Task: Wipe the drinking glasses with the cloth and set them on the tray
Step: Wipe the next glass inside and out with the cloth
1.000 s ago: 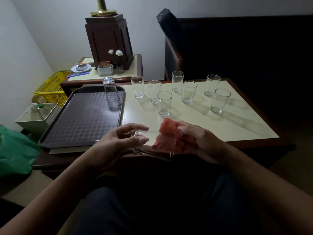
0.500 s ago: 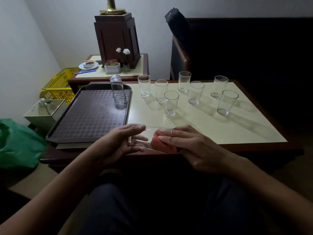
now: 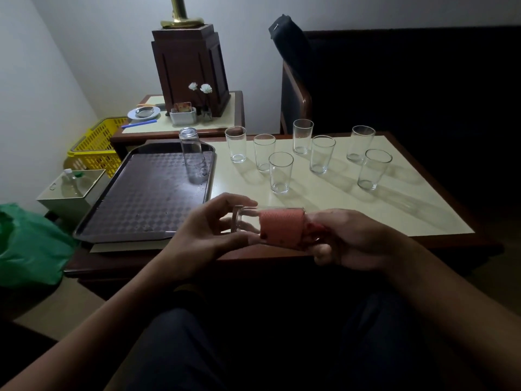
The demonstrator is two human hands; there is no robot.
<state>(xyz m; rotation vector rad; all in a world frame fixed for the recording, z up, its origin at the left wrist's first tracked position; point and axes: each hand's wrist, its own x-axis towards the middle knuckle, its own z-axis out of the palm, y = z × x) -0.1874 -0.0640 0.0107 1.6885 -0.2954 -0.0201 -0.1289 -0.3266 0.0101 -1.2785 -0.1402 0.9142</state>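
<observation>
Over on the tray, one glass stands upside down in its far right corner, so that one looks finished. Just off the tray's near right corner, the left hand curls its fingers round the base end of a second glass, held on its side in the air. The pink cloth is stuffed into the mouth of that glass, and the right hand grips it there. So this reads as the wiping step, on the inside. Next, I'd say: pull the cloth free, turn the glass mouth-down and set it on the tray beside the first. To the right of the tray, seven upright glasses wait on the table.
</observation>
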